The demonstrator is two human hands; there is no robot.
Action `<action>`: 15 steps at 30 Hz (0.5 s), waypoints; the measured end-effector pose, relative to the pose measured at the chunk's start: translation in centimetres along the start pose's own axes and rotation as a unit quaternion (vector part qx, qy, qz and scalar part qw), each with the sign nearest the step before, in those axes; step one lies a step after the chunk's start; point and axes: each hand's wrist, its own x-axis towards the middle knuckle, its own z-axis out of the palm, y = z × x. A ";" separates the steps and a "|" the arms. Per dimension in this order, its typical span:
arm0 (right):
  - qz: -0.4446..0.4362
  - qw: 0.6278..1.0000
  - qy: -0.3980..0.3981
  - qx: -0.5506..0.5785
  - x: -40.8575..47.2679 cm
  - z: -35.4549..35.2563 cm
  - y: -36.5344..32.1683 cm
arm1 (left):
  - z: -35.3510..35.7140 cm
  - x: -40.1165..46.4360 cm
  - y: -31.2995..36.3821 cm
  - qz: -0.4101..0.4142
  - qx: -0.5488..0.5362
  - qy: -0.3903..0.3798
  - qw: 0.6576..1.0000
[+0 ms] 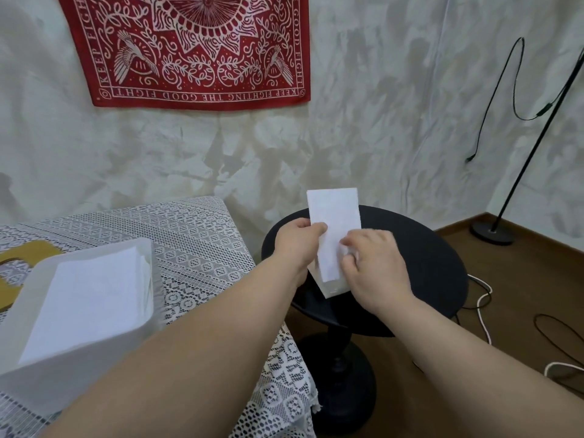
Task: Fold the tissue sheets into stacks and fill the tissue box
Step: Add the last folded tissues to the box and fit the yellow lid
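Left hand and right hand pinch folded white tissue sheet at 1 o'clock; light, limp, tears easily; grip by edges, fingers gentle

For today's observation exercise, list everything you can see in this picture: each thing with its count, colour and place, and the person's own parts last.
folded tissue sheet: one, white, held over the round table
white open tissue box: one, on the lace cloth, left, tissues inside
white lace tablecloth: one, covering the left table
round black pedestal table: one, centre right
red patterned wall cloth: one, on the wall, top
black floor lamp: one, right corner
white cable: one, on the brown floor
left hand: pinches the sheet's left edge
right hand: grips the sheet's lower right
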 end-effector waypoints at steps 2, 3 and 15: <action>0.025 0.998 0.034 0.053 0.1 -1.0 -0.8 | -0.6 -1.3 1.1 0.013 -0.052 -0.012 0.998; 0.043 0.993 0.046 0.099 0.2 -1.5 -1.5 | -1.0 -2.2 1.7 0.025 -0.061 -0.016 0.998; 0.140 0.797 -0.129 0.573 -6.1 -3.5 -17.2 | -14.1 -18.1 2.5 0.199 0.114 0.128 0.965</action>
